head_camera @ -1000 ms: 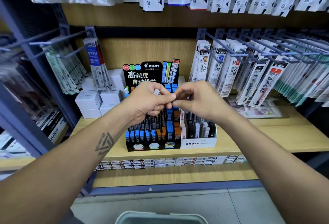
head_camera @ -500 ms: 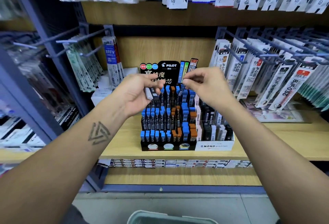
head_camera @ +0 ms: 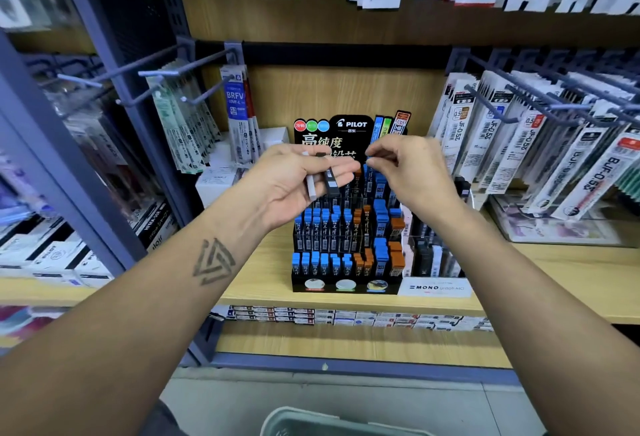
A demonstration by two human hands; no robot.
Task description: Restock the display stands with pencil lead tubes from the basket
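Now, left hand (head_camera: pixel 294 182): palm up, fingers curled round two slim rectangular lead tubes (head_camera: pixel 322 179), one white, one black.
Right hand (head_camera: pixel 412 172): fingertips pinched narrow above the stand; what they pinch I cannot tell.
Pilot stand (head_camera: pixel 346 285): black, stepped, blue- and orange-capped tubes upright.
Shelf (head_camera: pixel 554 269): pale wood grain.
Basket (head_camera: pixel 332 425): grey rim, near edge.

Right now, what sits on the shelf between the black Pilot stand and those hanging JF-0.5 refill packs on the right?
In the head view, the white Mono stand with dark lead tubes sits between the Pilot stand and the JF-0.5 refill packs.
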